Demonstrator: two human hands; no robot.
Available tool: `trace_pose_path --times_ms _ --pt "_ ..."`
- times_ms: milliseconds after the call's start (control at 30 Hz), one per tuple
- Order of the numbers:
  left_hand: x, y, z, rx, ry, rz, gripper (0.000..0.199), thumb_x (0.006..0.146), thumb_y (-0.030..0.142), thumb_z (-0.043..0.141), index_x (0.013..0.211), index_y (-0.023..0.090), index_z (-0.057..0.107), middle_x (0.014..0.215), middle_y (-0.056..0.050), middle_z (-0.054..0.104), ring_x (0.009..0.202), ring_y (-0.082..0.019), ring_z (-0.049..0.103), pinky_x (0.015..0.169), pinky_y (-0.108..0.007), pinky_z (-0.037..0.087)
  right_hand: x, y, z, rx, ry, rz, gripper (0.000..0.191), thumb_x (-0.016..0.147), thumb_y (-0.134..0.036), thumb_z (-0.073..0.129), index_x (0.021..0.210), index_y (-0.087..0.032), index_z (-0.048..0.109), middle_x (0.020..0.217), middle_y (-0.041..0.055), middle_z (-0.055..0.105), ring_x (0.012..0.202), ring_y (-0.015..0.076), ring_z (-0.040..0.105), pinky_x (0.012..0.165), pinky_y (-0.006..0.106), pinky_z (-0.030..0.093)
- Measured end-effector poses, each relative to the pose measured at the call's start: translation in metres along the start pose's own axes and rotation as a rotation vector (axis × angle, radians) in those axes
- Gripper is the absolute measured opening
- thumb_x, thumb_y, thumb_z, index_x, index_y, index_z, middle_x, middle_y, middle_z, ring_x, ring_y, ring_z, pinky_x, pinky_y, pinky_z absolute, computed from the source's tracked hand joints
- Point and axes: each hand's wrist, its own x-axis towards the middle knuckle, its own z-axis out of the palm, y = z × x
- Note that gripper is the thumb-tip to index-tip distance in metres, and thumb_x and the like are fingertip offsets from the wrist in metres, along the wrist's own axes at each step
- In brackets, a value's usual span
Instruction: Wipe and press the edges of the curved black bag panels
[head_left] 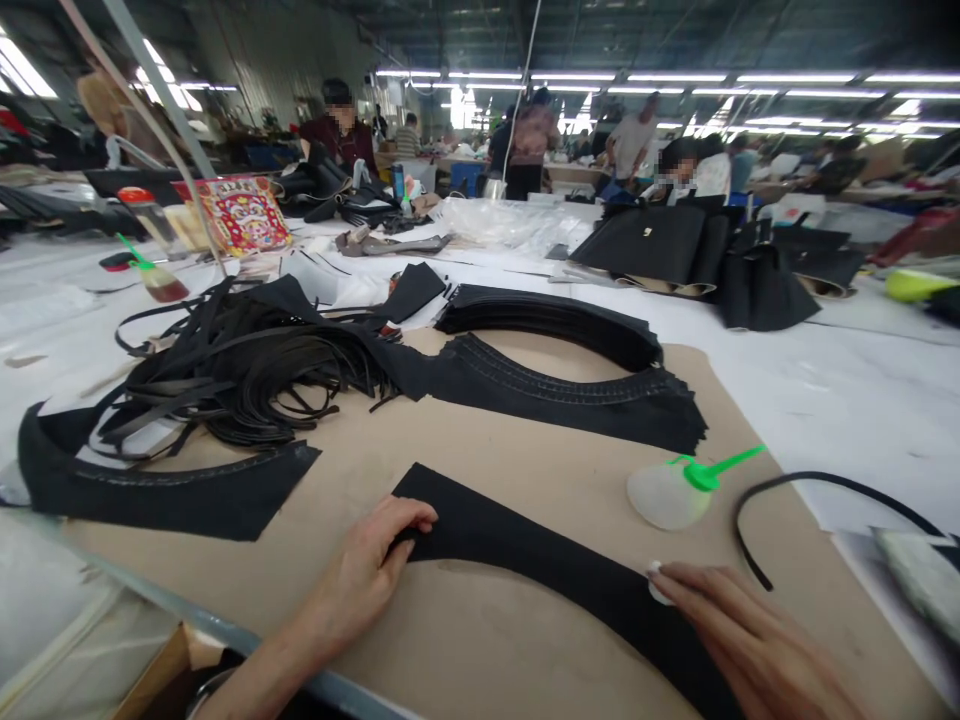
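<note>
A curved black panel (536,555), fabric or leather, lies on the brown board (495,640) in front of me. My left hand (375,560) is closed on its left end, thumb and fingers pinching the edge. Over the right part of the panel, my right hand (750,625) holds a small white piece (658,584) at its fingertips, against or just above the surface; its kind is unclear. Beyond that hand stands a squeeze bottle (664,497) with a green spout. To its right a thin black strip (742,535) curves across the board's edge.
A tangled heap of black strips (255,370) lies at left, above a stitched curved panel (172,490). Further back are a stack of curved black panels (547,320) and another stitched panel (570,395). Black bag parts (667,245) and several people are beyond.
</note>
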Motion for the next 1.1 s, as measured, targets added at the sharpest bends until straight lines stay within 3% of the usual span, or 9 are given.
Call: trace_pose_path --times_ms 133,233,300,400,567,700,800,967,1100 --pt "0.001 0.027 0.023 0.154 -0.006 0.26 0.043 0.088 0.001 0.033 0.112 0.021 0.062 0.11 -0.007 0.064 0.104 -0.02 0.056 0.091 -0.035 0.05 0.061 -0.026 0.001 -0.035 0.02 -0.001 0.041 0.092 -0.007 0.037 0.123 -0.021 0.061 0.119 0.0095 0.065 0.108 0.0221 0.061 0.094 0.041 0.052" --pt "0.004 0.046 0.046 0.33 -0.108 0.379 0.043 0.088 0.002 0.037 0.12 0.021 0.059 0.114 -0.007 0.063 0.102 -0.021 0.057 0.088 -0.037 0.052 0.091 -0.032 0.006 -0.07 0.013 0.022 0.053 0.085 0.003 0.033 0.128 -0.016 0.057 0.141 0.0135 0.05 0.132 0.0268 0.042 0.107 0.05 0.041" --pt "0.008 0.05 0.057 0.47 -0.157 0.417 0.04 0.087 0.001 0.043 0.12 0.019 0.059 0.115 -0.008 0.063 0.101 -0.023 0.058 0.088 -0.039 0.052 0.089 -0.032 0.003 -0.032 0.013 0.054 0.058 0.082 0.004 0.033 0.132 -0.017 0.053 0.147 0.0124 0.042 0.138 0.0257 0.033 0.111 0.052 0.036" --pt "0.015 0.047 0.062 0.653 -0.217 0.501 0.04 0.084 -0.002 0.049 0.12 0.013 0.059 0.114 -0.012 0.063 0.101 -0.025 0.059 0.088 -0.04 0.053 0.06 -0.04 -0.007 0.054 -0.026 0.125 0.052 0.086 -0.003 0.038 0.132 -0.021 0.051 0.135 0.0103 0.052 0.125 0.0225 0.048 0.105 0.047 0.043" --pt "0.021 0.05 0.059 0.845 -0.272 0.613 0.044 0.084 -0.004 0.045 0.124 0.011 0.055 0.115 -0.014 0.063 0.102 -0.027 0.06 0.088 -0.042 0.051 0.016 -0.067 0.001 -0.12 -0.123 0.099 0.046 0.082 -0.017 0.055 0.128 -0.016 0.053 0.115 0.013 0.063 0.101 0.0292 0.06 0.086 0.048 0.053" --pt "0.022 0.065 0.06 0.909 -0.321 0.591 0.038 0.085 -0.004 0.044 0.117 0.012 0.058 0.112 -0.013 0.064 0.099 -0.025 0.061 0.088 -0.04 0.05 0.019 -0.08 0.023 -0.374 -0.114 0.078 0.057 0.07 -0.002 0.052 0.125 -0.014 0.056 0.107 0.0142 0.066 0.091 0.0293 0.063 0.08 0.044 0.054" --pt "0.023 0.073 0.06 0.916 -0.316 0.554 0.036 0.085 -0.003 0.045 0.114 0.013 0.059 0.112 -0.013 0.064 0.1 -0.025 0.061 0.089 -0.041 0.048 0.029 -0.08 0.023 -0.435 -0.132 0.07 0.056 0.068 0.004 0.048 0.121 -0.013 0.059 0.103 0.0139 0.068 0.086 0.0277 0.064 0.077 0.041 0.053" --pt "0.031 0.089 0.036 0.775 -0.371 0.387 0.03 0.085 -0.002 0.045 0.097 0.017 0.064 0.093 -0.006 0.067 0.088 -0.023 0.061 0.08 -0.036 0.047 0.039 -0.069 -0.017 -0.147 -0.282 0.216 0.042 0.079 0.005 0.04 0.104 -0.019 0.064 0.088 0.0063 0.072 0.078 0.0223 0.068 0.07 0.032 0.046" --pt "0.036 0.106 0.011 0.604 -0.392 0.438 0.019 0.089 0.01 0.053 0.1 0.022 0.063 0.097 -0.003 0.065 0.094 -0.02 0.059 0.084 -0.032 0.043 0.047 -0.065 -0.057 0.09 -0.4 0.365 0.029 0.089 -0.01 0.042 0.087 -0.024 0.067 0.073 0.0021 0.069 0.071 0.0207 0.066 0.06 0.028 0.036"
